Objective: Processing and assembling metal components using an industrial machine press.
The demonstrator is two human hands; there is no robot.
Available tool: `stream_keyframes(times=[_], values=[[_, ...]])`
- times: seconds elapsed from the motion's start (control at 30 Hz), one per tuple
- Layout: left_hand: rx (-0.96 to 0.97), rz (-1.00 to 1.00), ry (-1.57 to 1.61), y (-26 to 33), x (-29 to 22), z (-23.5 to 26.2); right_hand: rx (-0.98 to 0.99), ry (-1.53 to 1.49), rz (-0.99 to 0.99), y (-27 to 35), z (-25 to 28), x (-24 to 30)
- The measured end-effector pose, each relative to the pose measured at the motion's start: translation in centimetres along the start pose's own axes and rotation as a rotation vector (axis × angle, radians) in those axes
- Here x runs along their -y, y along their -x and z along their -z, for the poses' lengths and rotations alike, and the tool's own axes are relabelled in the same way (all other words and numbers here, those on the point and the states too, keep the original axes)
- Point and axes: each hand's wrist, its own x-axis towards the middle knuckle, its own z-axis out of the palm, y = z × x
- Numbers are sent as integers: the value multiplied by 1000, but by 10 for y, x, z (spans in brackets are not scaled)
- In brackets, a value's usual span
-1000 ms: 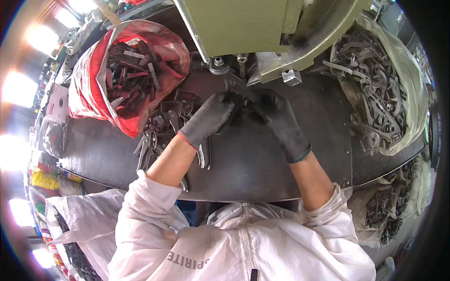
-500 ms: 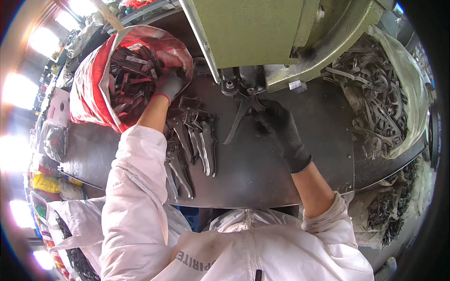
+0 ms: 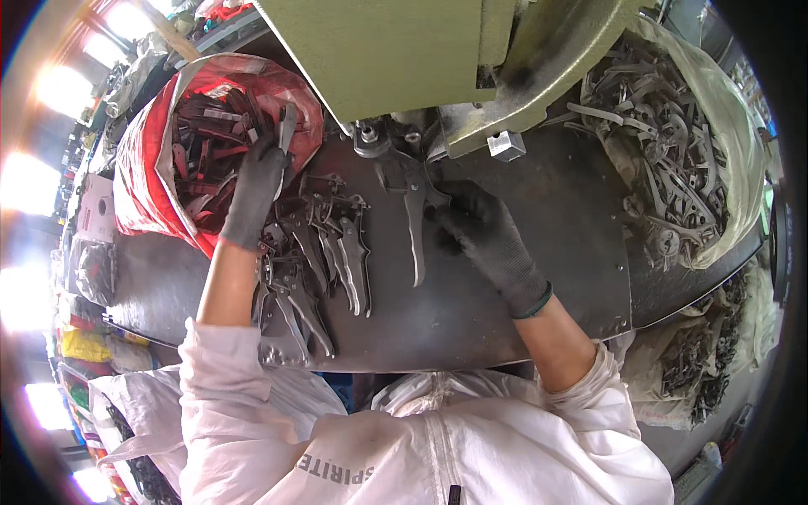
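My left hand [image 3: 257, 185], in a dark grey glove, is closed around a slim silver metal handle piece [image 3: 289, 126] at the right side of the red-and-white bag [image 3: 135, 181]. That bag holds many dark and reddish metal handle parts [image 3: 215, 126]. Gloved in dark grey, my right hand [image 3: 488, 236] grips a plier-like metal hand tool [image 3: 414, 206] under the head of the green machine [image 3: 396, 55]. One long curved handle of this tool points toward me; my fingers hide part of its other side. Several similar metal tools [image 3: 337, 252] lie on the table between my hands.
A pale sack [image 3: 741, 194] full of silver metal lever parts [image 3: 665, 143] stands on the right. The dark metal table [image 3: 454, 324] ends just in front of my body. A small shiny block [image 3: 506, 146] sits beside the machine's lower edge.
My left hand has drawn back from inside the red-and-white bag and now shows a silver handle piece. The tool in my right hand has turned, its handle now pointing more directly toward me.
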Motion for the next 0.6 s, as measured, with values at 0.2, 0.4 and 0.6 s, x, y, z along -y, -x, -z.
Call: stream_keyframes(times=[0.2,0.4,0.6], values=[[121,225,247,74,-52,2,-6,16,19,4,-3,4],[152,108,202,96,-45,-8,-19,119,44,0,0,6],[277,193,330,112,-73,-30,23,198,-51,-13,12,-7]])
